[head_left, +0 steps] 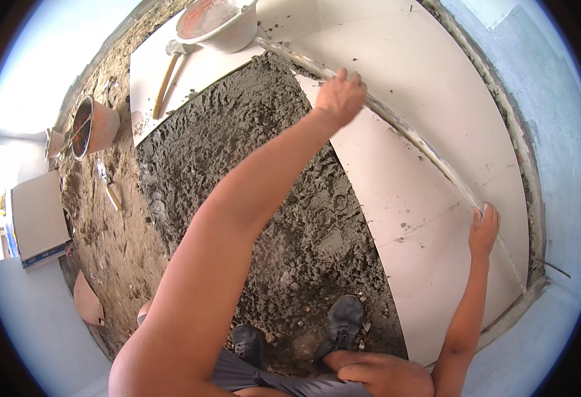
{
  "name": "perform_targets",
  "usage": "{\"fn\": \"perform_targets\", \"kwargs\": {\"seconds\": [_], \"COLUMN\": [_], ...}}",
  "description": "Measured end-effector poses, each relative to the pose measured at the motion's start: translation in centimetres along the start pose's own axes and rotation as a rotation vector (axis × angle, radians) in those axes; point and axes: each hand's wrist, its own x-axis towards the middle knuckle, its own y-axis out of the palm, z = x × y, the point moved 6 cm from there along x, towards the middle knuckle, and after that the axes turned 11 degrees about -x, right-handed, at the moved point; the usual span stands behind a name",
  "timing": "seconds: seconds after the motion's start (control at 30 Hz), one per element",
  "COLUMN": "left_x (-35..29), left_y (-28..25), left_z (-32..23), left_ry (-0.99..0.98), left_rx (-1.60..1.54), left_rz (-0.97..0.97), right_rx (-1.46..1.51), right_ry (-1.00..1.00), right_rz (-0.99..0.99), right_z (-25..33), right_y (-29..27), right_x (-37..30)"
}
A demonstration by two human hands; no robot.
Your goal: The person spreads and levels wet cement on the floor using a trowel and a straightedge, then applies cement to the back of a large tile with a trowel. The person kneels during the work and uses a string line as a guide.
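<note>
While your left hand curls its grip over the long metal straightedge, your right hand closes on the same bar near its other end. That straightedge lies flat across the pale floor tiles, one end reaching toward the white mortar tub at the far side. Just on your side of the straightedge, a rough bed of grey mortar borders the tiles, and your two dark shoes stand at its near edge. Beyond the mortar, away from the straightedge, a wooden-handled hammer rests on a tile, and a rusty bucket sits on bare dirt.
</note>
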Motion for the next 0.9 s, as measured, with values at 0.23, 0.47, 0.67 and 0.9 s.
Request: {"fn": "perform_targets", "kwargs": {"seconds": [0.23, 0.47, 0.67, 0.9], "left_x": [2.5, 4.1, 2.6, 2.3], "left_y": [0.8, 2.8, 3.1, 2.4], "left_z": [-6.4, -7.4, -4.2, 2.0], "left_ry": [-0.012, -0.007, -0.052, -0.185], "left_rx": [-0.154, -0.155, -0.098, 0.041], "left_rz": [-0.051, 0.053, 0.1, 0.173], "right_rx": [-0.03, -0.015, 0.034, 0.011], "right_ry": [0.064, 0.097, 0.06, -0.036], "right_rz": [-0.006, 0.075, 0.092, 0.095], "right_z": [-6.0, -7.7, -5.1, 1.2], "right_y": [0.7, 2.9, 3.3, 3.2], "right_x": [-1.7, -0.4, 0.9, 3.0]}}
